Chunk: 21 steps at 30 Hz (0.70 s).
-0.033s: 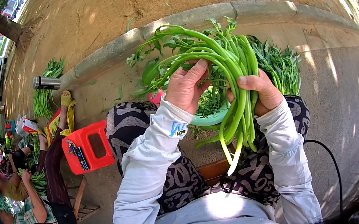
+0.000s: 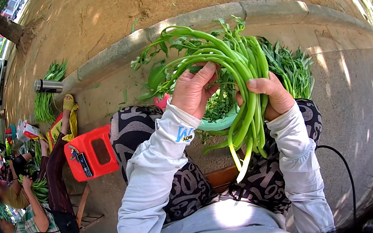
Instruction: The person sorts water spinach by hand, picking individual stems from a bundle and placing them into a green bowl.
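Observation:
A bunch of water spinach (image 2: 238,69), with long green stems and leafy tops, hangs over my lap. My right hand (image 2: 273,94) grips its stems on the right, thumb across the front. My left hand (image 2: 196,88) is closed at the bunch's left side, thumb and forefinger pinched together by the bending stems; some of its fingers are hidden. The leafy ends point away to the left, and the pale cut ends droop toward my knees. Below and behind the bunch stands a green basin (image 2: 219,124) with loose leaves in it, partly covered by stems and hands.
More leafy greens (image 2: 291,67) lie on the ground at the right, before a concrete kerb (image 2: 112,51). At my left are a red plastic stool (image 2: 108,167) with keys and a phone-like device, a steel flask (image 2: 48,86) and another bundle (image 2: 45,107). Other people sit farther left.

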Tool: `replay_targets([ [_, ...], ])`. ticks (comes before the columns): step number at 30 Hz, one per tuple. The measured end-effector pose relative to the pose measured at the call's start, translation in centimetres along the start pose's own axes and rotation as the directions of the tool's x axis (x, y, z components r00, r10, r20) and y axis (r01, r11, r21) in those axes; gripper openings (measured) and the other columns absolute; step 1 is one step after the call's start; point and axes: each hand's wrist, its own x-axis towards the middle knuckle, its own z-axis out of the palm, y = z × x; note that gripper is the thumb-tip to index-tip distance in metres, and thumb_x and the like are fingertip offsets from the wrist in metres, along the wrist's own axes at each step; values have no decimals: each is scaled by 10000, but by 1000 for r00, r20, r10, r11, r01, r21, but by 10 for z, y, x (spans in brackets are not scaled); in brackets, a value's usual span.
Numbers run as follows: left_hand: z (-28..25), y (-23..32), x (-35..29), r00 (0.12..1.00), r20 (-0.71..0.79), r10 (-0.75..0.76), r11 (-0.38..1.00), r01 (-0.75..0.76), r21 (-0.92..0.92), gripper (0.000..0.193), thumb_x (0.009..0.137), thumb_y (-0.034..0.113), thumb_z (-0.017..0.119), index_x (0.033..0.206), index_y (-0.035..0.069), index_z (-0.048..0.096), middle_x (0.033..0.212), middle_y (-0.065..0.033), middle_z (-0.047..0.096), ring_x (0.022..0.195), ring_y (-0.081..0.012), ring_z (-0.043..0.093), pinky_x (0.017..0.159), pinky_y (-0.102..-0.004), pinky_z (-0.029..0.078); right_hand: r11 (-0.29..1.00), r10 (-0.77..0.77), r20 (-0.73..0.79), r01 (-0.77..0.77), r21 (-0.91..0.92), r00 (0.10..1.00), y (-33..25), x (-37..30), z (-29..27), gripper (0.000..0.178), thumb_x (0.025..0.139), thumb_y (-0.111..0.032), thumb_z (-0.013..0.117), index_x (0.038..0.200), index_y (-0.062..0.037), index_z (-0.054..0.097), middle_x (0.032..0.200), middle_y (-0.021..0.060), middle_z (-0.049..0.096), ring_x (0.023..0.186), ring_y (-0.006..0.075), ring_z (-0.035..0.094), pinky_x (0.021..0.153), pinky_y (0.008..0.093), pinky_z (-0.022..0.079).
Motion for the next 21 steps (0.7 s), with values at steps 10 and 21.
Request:
replay_targets([
  [10, -11, -4, -7, 996, 92, -8, 963, -17, 268, 296, 901, 119, 602, 1175, 8, 590, 1091, -58, 641, 965, -147, 596, 857, -283, 481, 999, -27, 11, 27, 38, 1000, -3, 0, -6, 429, 747, -197, 688, 1085, 21, 540, 853, 100, 619, 689, 192, 632, 633, 327, 551],
  [21, -24, -4, -17, 991, 43, -125, 847, 84, 525, 299, 942, 92, 480, 1200, -30, 568, 1063, -81, 626, 929, -145, 595, 843, -260, 478, 995, -61, -54, 65, 78, 997, -9, -4, -20, 412, 751, -199, 693, 1076, 20, 565, 879, 102, 634, 704, 182, 645, 654, 320, 553],
])
